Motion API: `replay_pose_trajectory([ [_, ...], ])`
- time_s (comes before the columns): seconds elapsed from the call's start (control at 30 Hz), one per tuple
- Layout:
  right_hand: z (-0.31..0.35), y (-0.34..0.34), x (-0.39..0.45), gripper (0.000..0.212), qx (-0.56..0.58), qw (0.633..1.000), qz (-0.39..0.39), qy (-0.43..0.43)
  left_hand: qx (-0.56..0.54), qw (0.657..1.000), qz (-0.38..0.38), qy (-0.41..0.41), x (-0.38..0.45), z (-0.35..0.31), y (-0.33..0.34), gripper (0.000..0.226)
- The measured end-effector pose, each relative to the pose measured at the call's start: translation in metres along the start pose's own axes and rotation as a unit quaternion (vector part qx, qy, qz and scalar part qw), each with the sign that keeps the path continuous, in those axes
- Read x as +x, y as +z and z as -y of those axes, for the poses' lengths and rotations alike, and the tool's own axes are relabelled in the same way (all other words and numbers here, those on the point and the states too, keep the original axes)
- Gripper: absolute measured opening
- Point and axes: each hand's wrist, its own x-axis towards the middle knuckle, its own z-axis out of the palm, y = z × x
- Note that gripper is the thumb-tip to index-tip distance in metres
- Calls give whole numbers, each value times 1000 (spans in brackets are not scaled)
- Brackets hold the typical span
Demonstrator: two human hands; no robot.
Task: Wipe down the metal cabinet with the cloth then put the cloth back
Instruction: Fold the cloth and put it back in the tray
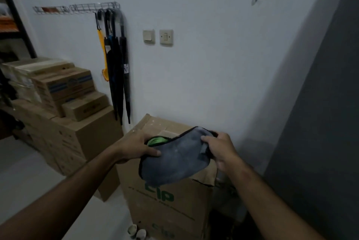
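Note:
A grey cloth (175,159) with a dark hem and a bit of green showing at its upper left hangs between both my hands, over the top of a tall cardboard box (167,199). My left hand (136,145) grips its left edge, thumb on top. My right hand (218,147) pinches its upper right corner. The dark grey metal cabinet (318,123) rises along the right side of the view, an arm's length from the cloth.
Stacked cardboard boxes (64,107) fill the left against the wall. Folded umbrellas (118,68) hang from a wire rack (93,7). Two wall switches (158,36) sit above the box. A dark shelf frame (13,24) stands at far left.

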Motion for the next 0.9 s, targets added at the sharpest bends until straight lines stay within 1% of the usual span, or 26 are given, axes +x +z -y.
replay_pose_trajectory([
  [0.03,-1,3,10,15,-18,1000,5,4,-2,1000,-3,-5,9,12,-10,39],
  [0.07,-3,5,21,15,-30,999,13,9,-10,1000,-15,-12,18,22,-18,41],
  [0.13,-8,14,41,14,-39,999,24,23,-12,999,-35,-30,35,35,-34,53],
  [0.17,-11,19,50,15,-37,999,22,30,-12,999,-41,-31,45,41,-42,53],
  [0.2,-15,26,59,15,-33,999,11,32,-22,998,-40,-38,54,43,-49,46],
  [0.27,-21,42,76,14,-20,999,-30,34,-74,995,-41,-50,77,53,-65,17],
  [0.3,-23,50,82,16,-12,998,-48,41,-111,992,-29,-57,87,57,-72,7],
  [0.33,-24,57,88,21,-5,997,-61,54,-144,987,-11,-67,97,61,-80,12],
  [0.4,-27,70,101,29,9,993,-92,71,-179,978,28,-99,116,73,-96,24],
  [0.43,-27,76,105,31,16,992,-102,71,-194,974,36,-111,126,79,-102,28],
  [0.53,-34,93,121,35,23,989,-136,56,-238,964,45,-114,152,89,-111,25],
  [0.57,-37,98,126,39,24,988,-145,52,-251,961,37,-113,159,90,-111,24],
  [0.63,-45,107,136,58,32,986,-155,48,-285,950,22,-125,174,93,-109,22],
  [0.67,-51,110,142,64,41,986,-157,50,-292,947,30,-128,179,92,-107,21],
  [0.7,-58,113,149,66,55,984,-161,52,-296,945,56,-126,185,92,-106,23],
  [0.77,-65,119,162,64,124,974,-178,71,-320,933,98,-133,194,91,-105,26],
  [0.83,-65,125,170,53,168,964,-188,82,-352,913,131,-160,201,92,-103,19],
  [0.9,-63,127,179,35,151,971,-181,47,-372,896,164,-179,211,94,-99,34],
])
